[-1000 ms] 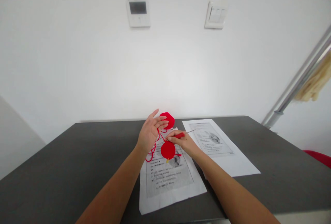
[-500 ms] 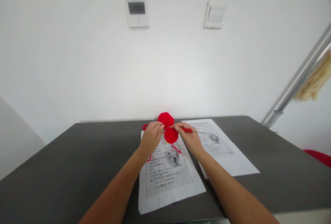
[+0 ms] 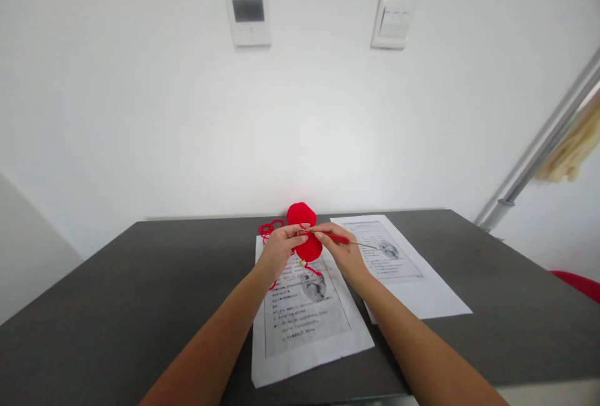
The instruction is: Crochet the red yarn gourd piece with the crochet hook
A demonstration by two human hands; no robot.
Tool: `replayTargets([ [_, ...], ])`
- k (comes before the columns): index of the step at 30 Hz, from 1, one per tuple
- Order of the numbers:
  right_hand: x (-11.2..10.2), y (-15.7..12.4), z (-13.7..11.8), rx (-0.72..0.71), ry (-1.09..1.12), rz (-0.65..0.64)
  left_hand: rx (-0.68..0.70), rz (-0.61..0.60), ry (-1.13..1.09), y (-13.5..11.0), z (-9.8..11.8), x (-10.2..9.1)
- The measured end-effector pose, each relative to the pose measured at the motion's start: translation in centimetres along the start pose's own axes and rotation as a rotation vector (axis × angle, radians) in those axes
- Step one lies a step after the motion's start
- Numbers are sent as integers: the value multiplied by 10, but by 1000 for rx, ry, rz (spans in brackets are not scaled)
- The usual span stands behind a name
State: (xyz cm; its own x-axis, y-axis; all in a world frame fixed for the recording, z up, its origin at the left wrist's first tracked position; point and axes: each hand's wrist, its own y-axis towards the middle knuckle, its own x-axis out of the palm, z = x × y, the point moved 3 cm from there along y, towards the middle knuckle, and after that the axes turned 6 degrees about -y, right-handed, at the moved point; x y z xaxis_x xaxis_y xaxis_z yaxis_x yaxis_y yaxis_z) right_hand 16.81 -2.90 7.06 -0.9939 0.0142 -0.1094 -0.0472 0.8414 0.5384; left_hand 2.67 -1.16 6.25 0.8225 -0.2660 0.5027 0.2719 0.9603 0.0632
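Note:
My left hand (image 3: 280, 248) is closed, pinching a small round red crocheted piece (image 3: 310, 248) with red yarn running over its fingers. My right hand (image 3: 341, 250) is closed on a crochet hook (image 3: 347, 240) with a red handle; the hook's tip points left into the piece. Both hands hover over a printed sheet (image 3: 304, 312) on the dark table (image 3: 117, 306). A red yarn ball (image 3: 300, 213) sits just behind the hands, with loose loops of red yarn (image 3: 268, 229) to its left.
A second printed sheet (image 3: 403, 268) lies to the right of the first. The white wall behind carries a small display panel (image 3: 249, 17) and a light switch (image 3: 392, 23). A slanted metal pole (image 3: 539, 150) rises at the right, with something red (image 3: 579, 284) below it.
One second ago my left hand was open and raised with the yarn over it. It has since closed on the red piece, and both hands moved further from me.

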Motion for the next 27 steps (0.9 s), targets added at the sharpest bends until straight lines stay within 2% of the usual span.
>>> replayTargets([
  [8,-1,-1,0,-47,-40,23,40,54,107,0,4,-8],
  [12,-2,2,3,24,26,25,12,57,105,0,8,-9],
  [19,-5,6,12,181,326,-85,-16,22,128,-2,14,-11],
  [27,-12,6,4,144,272,-198,27,42,277,-1,16,-15],
])
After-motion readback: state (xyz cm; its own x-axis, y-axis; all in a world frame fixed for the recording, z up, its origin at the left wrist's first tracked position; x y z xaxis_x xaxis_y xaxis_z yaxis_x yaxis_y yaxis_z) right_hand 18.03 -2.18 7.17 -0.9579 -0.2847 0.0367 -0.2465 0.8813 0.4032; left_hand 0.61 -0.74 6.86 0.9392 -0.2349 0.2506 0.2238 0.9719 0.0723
